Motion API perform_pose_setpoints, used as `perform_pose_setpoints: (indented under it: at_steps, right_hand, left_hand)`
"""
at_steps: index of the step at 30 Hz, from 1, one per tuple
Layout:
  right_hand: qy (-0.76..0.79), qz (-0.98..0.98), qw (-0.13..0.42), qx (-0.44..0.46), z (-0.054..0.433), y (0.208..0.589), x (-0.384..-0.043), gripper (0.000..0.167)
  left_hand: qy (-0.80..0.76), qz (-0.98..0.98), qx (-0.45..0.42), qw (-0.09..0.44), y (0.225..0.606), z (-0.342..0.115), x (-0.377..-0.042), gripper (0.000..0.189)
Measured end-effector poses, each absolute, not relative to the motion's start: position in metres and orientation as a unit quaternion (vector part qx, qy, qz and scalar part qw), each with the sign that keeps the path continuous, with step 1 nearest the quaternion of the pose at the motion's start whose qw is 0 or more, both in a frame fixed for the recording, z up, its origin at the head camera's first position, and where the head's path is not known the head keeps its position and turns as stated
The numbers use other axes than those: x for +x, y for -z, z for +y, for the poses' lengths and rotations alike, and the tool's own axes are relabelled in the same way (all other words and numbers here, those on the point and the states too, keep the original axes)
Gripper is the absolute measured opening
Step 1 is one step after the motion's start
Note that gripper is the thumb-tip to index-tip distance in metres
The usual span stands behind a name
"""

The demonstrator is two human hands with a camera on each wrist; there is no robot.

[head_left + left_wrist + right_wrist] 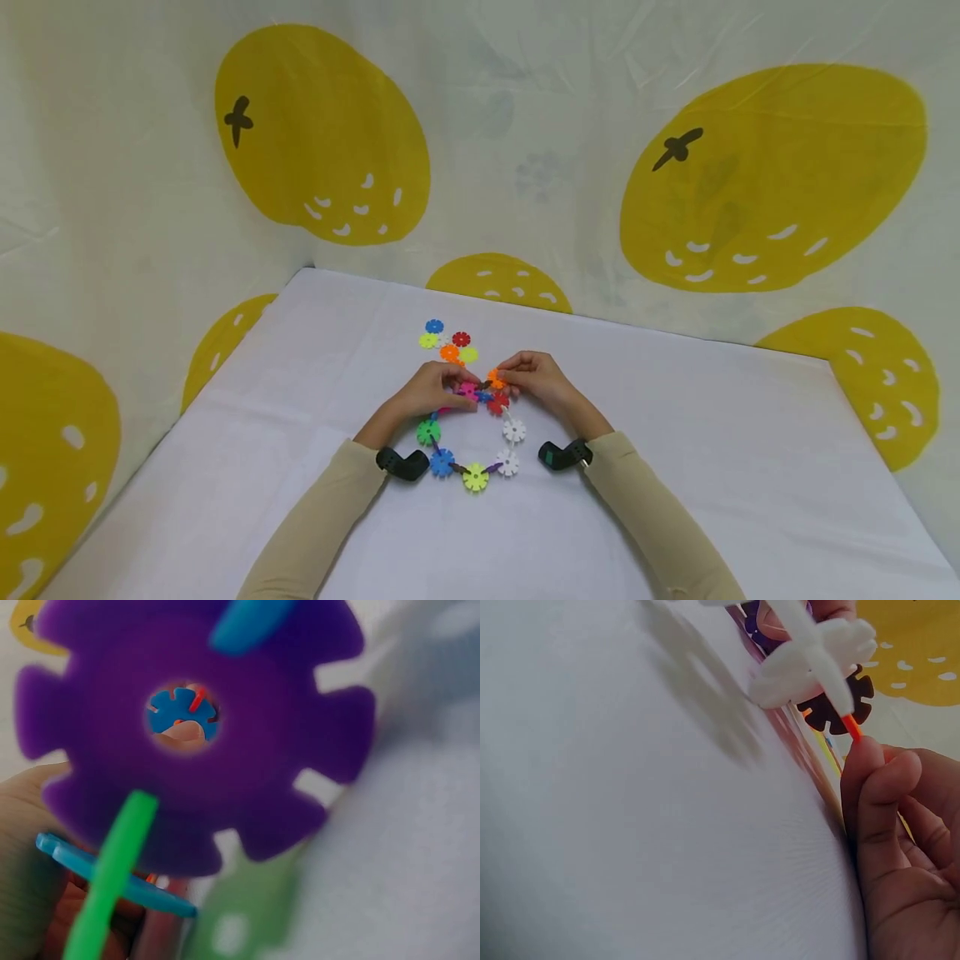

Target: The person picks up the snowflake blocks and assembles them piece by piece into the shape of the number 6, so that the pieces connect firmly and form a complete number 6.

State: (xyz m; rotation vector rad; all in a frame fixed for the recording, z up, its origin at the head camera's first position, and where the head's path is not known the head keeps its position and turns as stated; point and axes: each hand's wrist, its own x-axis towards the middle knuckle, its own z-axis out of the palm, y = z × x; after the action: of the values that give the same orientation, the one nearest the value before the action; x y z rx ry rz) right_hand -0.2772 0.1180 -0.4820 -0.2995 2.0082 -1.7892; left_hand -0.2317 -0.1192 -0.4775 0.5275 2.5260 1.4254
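Note:
Notched plastic snowflake discs, slotted together edge-on, form a ring on the table, with a green disc (428, 432), a yellow disc (476, 477) and a white disc (513, 430) among them. At the ring's far side my left hand (429, 388) holds a pink disc (468, 391) between thumb and fingers. Opposite it, my right hand (542, 379) pinches an orange disc (495, 378), close beside a brown disc (483, 386). A red disc (497, 404) sits just below. In the left wrist view a purple disc (262, 772) fills the front and hides much of the hand.
Beyond the hands lie several loose discs, including a blue disc (434, 326), a red disc (461, 339) and an orange disc (449, 353). The table (675, 433) has a white cover. Behind it hangs a curtain (525, 125) printed with yellow fruit. Each wrist carries a dark camera.

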Motion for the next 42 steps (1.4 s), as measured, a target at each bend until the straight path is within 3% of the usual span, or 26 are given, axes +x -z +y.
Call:
perform_pose_setpoints:
  at_steps: [23, 38, 42]
  right_hand:
    - [0.631, 0.737, 0.210, -0.119, 0.110, 0.483, -0.276, 0.018]
    - [0.557, 0.788, 0.190, -0.182, 0.111, 0.470, -0.280, 0.013]
    - [0.562, 0.790, 0.196, -0.148, 0.110, 0.467, -0.279, 0.016]
  left_hand:
    - [-0.483, 0.854, 0.174, 0.084, 0.482, -0.123, -0.229, 0.039]
    - [-0.478, 0.855, 0.184, 0.084, 0.476, -0.119, -0.228, 0.038]
    - [-0.479, 0.854, 0.185, 0.079, 0.475, -0.118, -0.229, 0.038]
